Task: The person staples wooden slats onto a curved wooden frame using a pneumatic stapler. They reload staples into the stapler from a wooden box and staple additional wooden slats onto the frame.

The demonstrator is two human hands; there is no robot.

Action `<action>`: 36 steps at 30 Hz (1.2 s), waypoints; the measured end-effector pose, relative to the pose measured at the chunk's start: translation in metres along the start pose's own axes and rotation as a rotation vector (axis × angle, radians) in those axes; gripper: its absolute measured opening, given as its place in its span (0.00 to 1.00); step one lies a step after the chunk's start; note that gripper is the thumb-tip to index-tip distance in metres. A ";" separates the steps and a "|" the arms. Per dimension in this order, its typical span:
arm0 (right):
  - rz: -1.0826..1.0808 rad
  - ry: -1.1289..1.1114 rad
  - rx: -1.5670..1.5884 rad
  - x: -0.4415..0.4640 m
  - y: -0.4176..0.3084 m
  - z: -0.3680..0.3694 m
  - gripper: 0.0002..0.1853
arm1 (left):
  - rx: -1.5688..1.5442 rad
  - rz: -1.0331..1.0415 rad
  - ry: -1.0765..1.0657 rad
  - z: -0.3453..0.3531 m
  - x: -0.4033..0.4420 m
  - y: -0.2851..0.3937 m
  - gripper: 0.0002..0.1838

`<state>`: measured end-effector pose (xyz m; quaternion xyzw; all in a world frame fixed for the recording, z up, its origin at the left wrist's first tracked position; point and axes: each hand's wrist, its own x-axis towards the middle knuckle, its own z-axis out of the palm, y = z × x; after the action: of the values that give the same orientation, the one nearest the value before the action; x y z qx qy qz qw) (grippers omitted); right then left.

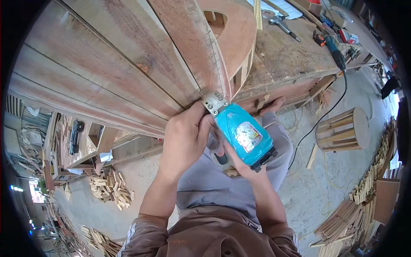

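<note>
A teal nail gun (245, 132) with a white label and a screwed metal nose plate lies across my right hand (242, 165), which grips it from below. Most of those fingers are hidden under its body. Its nose meets the narrow end of a plank panel (141, 68), beside a curved wooden edge marked with a row of small spots. My left hand (186, 135) is closed just left of the nose, against the panel's end. The left thumb and forefinger are bent together; what they hold is hidden.
Behind stands a workbench (291, 60) with an air tool (284, 28), a tape measure (319, 38) and a corded teal tool (335, 51). A slatted wooden drum (342, 130) is on the floor at right, near a black cable. Scrap wood (110, 188) lies at left.
</note>
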<state>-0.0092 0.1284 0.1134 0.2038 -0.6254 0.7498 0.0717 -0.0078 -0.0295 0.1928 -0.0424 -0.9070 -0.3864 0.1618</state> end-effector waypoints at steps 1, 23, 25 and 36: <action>0.020 0.008 -0.053 0.003 -0.004 0.001 0.29 | 0.001 0.002 0.003 -0.001 0.001 0.000 0.05; -0.005 -0.035 -0.269 -0.018 -0.007 -0.011 0.36 | -0.054 0.108 0.038 -0.013 -0.006 0.022 0.04; -0.096 -0.050 -0.469 -0.015 0.007 -0.010 0.38 | -0.026 0.121 0.041 -0.016 -0.003 0.024 0.04; -0.161 -0.142 -0.366 0.011 0.019 -0.002 0.38 | 0.083 0.119 0.070 -0.030 0.016 0.021 0.08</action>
<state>-0.0267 0.1242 0.1000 0.2893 -0.7362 0.5994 0.1230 -0.0110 -0.0370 0.2313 -0.0761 -0.9119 -0.3394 0.2180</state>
